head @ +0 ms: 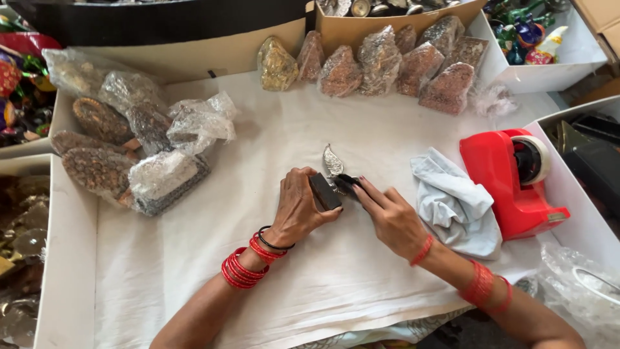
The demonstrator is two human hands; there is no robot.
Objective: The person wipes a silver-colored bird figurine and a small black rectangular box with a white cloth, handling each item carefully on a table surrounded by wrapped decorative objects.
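Hands are seen over a white cloth (271,284) spread on the tabletop. A small dark block (325,191) is clasped in the left hand (296,212), thumb on one side and fingers (330,215) curled round the other. A silver leaf-shaped ornament (332,161) rises from the block's far end, tip pointing away from the person. The right hand (392,220) is laid against the block from the right, its fingers (367,192) pinched on a small dark part (347,184) touching the block; what that part is cannot be told. Red bangles (240,271) are worn on the left wrist, with a black band beside them.

Placed relative to the block: a crumpled pale blue rag (454,203) lies near on the right, and a red tape dispenser (510,181) stands just beyond the rag. Bubble-wrapped bundles (165,152) are heaped well to the left. A row of wrapped, rock-like pieces (381,64) is lined up on the far side, against a cardboard box (361,29). A white tray of coloured figurines (536,35) sits at the far right corner.
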